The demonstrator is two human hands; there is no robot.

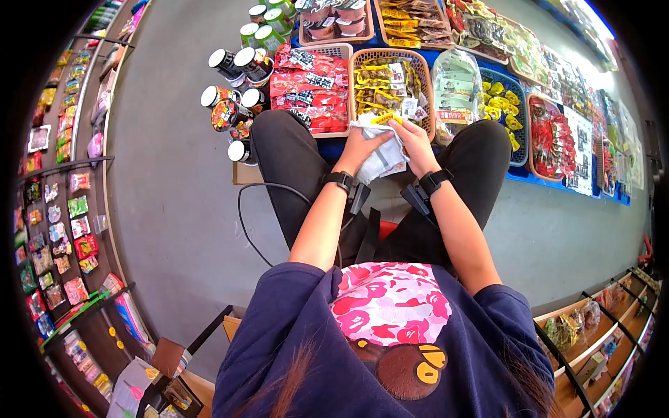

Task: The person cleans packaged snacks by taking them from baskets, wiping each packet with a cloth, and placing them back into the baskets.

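Note:
Between my knees, my left hand (364, 148) and my right hand (416, 144) both grip a white cloth (382, 159). A small yellow packet (382, 119) shows at the cloth's upper edge, by my right fingertips. Just beyond my hands stands a tan basket (428, 90) of yellow-and-brown packets. To its left is a basket (348, 50) of red packets, and to its right a clear bag (456, 87) with pale green and white packs. Black straps circle both wrists.
Black-lidded cups (255, 64) and green cans (268, 38) stand left of the baskets. A blue basket (518, 143) of yellow packets and a basket (550, 139) of red packets sit at the right. Shelves of snacks (77, 209) line the left. A black cable (240, 209) loops beside my left leg.

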